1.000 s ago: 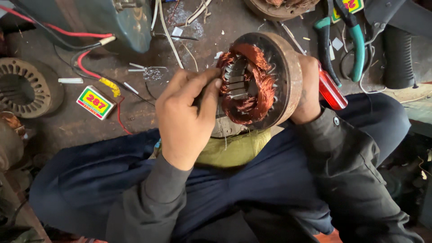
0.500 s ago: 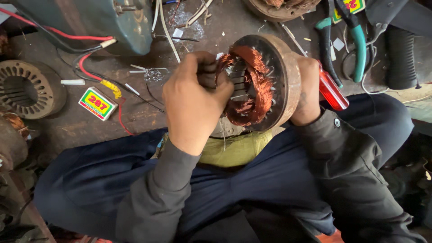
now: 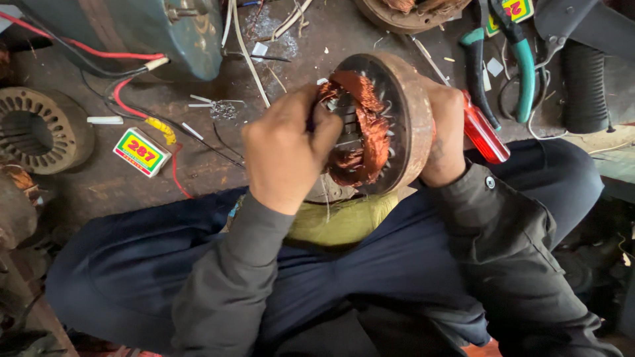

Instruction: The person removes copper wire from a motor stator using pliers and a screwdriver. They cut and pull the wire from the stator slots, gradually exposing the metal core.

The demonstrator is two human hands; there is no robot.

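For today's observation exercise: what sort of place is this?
Probably a motor-rewinding repair workshop: a stator with copper windings is held in the lap, an empty stator core and pliers lie nearby.

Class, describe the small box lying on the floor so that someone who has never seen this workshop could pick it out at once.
Start at the empty slotted stator ring on the floor at the far left edge. Just right of it, beside a red wire with a yellow sleeve, lies the small box. Its bright yellow, green and red face sets it apart from the rusty grey metal nearby.
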